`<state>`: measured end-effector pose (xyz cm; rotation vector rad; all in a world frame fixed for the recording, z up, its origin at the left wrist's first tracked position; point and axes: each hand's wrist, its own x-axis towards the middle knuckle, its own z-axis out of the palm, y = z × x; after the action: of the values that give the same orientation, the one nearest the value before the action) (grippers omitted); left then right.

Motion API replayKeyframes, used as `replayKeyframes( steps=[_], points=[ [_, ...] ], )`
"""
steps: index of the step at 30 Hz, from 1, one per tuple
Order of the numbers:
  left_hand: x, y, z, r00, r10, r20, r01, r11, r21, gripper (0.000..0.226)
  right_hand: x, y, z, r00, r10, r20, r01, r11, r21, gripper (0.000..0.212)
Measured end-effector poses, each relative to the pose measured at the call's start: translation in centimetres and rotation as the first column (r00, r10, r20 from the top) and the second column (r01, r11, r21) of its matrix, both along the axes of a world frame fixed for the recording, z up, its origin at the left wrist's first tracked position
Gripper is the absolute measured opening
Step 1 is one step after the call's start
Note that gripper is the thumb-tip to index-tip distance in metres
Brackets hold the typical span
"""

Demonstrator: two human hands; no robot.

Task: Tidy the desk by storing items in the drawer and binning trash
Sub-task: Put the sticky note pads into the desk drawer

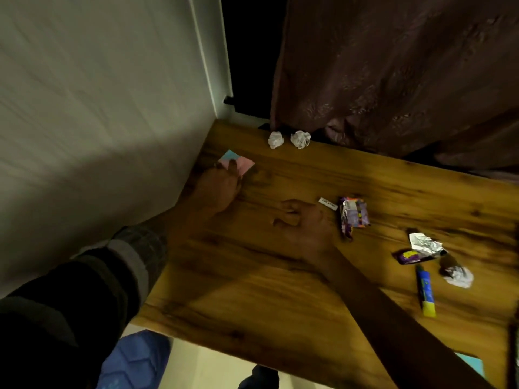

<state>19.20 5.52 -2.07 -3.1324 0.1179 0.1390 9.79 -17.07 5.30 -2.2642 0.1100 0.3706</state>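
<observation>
Sticky notes are sitting at the desk's far left corner with the left hand pressing fingertips on them, probably sliding them free, while the right hand is hovering loosely spread near the crumpled wrapper.

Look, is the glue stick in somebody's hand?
No, the glue stick lies alone on the desk, away from the right hand.

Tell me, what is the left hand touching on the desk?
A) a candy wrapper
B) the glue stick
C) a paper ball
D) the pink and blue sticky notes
D: the left hand has its fingers on the sticky notes near the wall, away from the other items.
</observation>
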Motion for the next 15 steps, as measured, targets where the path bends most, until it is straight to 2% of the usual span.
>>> replayKeyframes(
  steps=[3, 5, 7, 9, 10, 12, 15],
  points=[
    [-0.9, 0.0, 3.1, 0.987, 0.076, 0.141, -0.052, 0.984, -0.169, 0.035, -1.0, -0.9, -0.6, 1.0, -0.017, -0.004, 0.017, 0.995, 0.103, 0.033],
    [-2.4, 0.6, 5.0, 0.96, 0.217, 0.176, -0.14, 0.919, -0.369, 0.033, -1.7, -2.1, -0.7, 0.999, -0.042, -0.019, 0.045, 0.989, 0.139, 0.035],
    [-5.2, 0.0, 6.3, 0.941, 0.279, 0.191, -0.15, 0.851, -0.504, 0.038, -2.4, -3.4, -0.3, 0.998, -0.056, -0.006, 0.057, 0.989, 0.14, 0.035],
    [-8.3, -2.0, 7.3, 0.958, 0.268, 0.105, -0.155, 0.787, -0.597, 0.039, -3.4, -4.9, 0.1, 0.997, -0.081, -0.01, 0.081, 0.975, 0.207, 0.033],
    [-9.8, -3.6, 7.5, 0.962, 0.273, 0.017, -0.195, 0.727, -0.658, 0.037, -4.1, -5.7, 0.4, 0.994, -0.103, -0.026, 0.106, 0.96, 0.259, 0.032],
    [-12.4, -7.1, 8.1, 0.966, 0.233, -0.114, -0.244, 0.672, -0.7, 0.033, -5.7, -7.5, 0.8, 0.988, -0.153, -0.032, 0.155, 0.929, 0.336, 0.036],
    [-17.0, -12.5, 8.4, 0.96, 0.041, -0.277, -0.245, 0.607, -0.756, 0.013, -9.8, -11.8, 0.8, 0.982, -0.184, 0.032, 0.168, 0.947, 0.274, 0.045]
  ],
)
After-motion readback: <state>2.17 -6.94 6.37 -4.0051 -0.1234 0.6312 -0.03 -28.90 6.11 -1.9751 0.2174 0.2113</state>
